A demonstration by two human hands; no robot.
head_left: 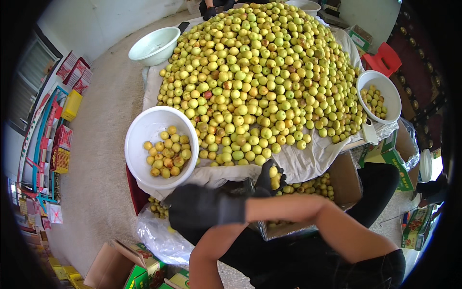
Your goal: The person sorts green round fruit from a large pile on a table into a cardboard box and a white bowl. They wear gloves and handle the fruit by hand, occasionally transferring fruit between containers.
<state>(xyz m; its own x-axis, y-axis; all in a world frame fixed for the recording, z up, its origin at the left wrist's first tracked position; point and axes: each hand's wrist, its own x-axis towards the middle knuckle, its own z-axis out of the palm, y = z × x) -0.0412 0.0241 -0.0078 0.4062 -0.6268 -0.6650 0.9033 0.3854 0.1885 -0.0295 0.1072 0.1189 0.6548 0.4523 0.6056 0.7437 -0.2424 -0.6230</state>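
Observation:
A large heap of small round yellow-green fruits [260, 82] covers the cloth-topped table in front of me. My left hand [264, 180], in a black glove, is closed around a couple of the fruits [275, 178] at the table's front edge, above a lined cardboard box. My right arm crosses over the left one. Smeared by motion, my black-gloved right hand [197, 207] is at the left, below a white basin [139, 164] with several browner fruits in it. Fruits [158, 207] in a plastic-lined container show beside that hand, whose fingers I cannot make out.
The open cardboard box [347, 180] before me holds more fruits. Another white basin [392, 98] with fruits stands right, a pale green one [156, 45] far left. Green cartons [139, 269] lie lower left. Across the heap shows another person's gloved hand [209, 13]. A red chair [383, 59] stands right.

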